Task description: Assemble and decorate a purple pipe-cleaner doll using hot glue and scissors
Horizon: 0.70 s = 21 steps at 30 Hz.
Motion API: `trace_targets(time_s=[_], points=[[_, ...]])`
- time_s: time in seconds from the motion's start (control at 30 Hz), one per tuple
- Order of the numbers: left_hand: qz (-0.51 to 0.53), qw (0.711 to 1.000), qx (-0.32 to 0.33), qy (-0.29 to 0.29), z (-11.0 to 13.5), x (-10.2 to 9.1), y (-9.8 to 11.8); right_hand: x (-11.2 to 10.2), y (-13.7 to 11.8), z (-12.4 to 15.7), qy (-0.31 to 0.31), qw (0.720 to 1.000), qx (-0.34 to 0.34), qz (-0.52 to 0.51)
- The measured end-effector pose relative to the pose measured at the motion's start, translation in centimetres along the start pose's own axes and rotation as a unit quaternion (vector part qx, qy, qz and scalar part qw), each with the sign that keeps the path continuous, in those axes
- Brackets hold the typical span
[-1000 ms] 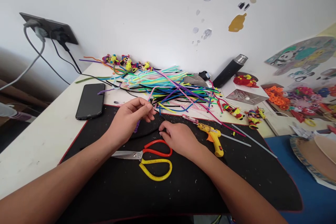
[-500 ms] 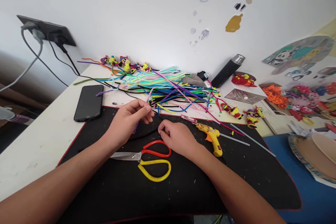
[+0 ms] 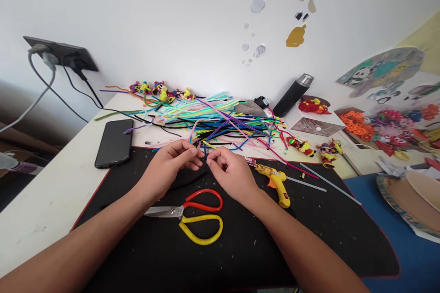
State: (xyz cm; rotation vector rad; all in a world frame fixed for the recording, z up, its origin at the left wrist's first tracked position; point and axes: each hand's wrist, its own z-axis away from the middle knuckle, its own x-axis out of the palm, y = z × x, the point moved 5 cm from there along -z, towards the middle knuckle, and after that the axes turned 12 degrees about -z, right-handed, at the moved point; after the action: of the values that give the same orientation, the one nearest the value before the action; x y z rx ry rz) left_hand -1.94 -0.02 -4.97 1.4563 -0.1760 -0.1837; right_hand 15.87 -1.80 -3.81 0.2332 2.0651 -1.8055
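Over the black mat (image 3: 247, 247), my left hand (image 3: 175, 160) and my right hand (image 3: 232, 169) face each other with fingertips pinched. They hold a thin black pipe cleaner (image 3: 189, 180), part of which trails below and between them; its pinched ends are small and mostly hidden by my fingers. Just below my hands lie scissors (image 3: 201, 240) with one red and one yellow handle, blades pointing left. To the right of my right hand rests a yellow glue gun (image 3: 275, 178) with a glue stick in its back.
Behind my hands is a heap of coloured pipe cleaners (image 3: 213, 114). A phone (image 3: 114, 143) lies at the left. Small pipe-cleaner figures (image 3: 328, 153) sit at the right and along the wall. A black flask (image 3: 292, 95) leans back right; a loose glue stick (image 3: 330, 183) lies on the mat.
My right hand has risen and its fingertips have come closer to those of my left hand. The whole view has shifted slightly; scissors and glue gun stay put on the mat.
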Motion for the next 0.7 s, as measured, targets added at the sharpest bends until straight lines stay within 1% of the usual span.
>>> trace_targets(time_s=[0.23,0.5,0.7], points=[[0.048,0.999,-0.01,-0.008,0.17,0.17,0.17,0.52,-0.22,0.05,0.005,1.0,-0.017,-0.006],[0.047,0.999,-0.008,0.0,0.1,0.23,0.27,0.66,-0.07,0.11,0.004,1.0,-0.016,-0.01],[0.03,1.0,0.006,0.001,0.09,0.1,0.08,0.78,0.49,0.12,-0.003,0.998,0.003,-0.06]])
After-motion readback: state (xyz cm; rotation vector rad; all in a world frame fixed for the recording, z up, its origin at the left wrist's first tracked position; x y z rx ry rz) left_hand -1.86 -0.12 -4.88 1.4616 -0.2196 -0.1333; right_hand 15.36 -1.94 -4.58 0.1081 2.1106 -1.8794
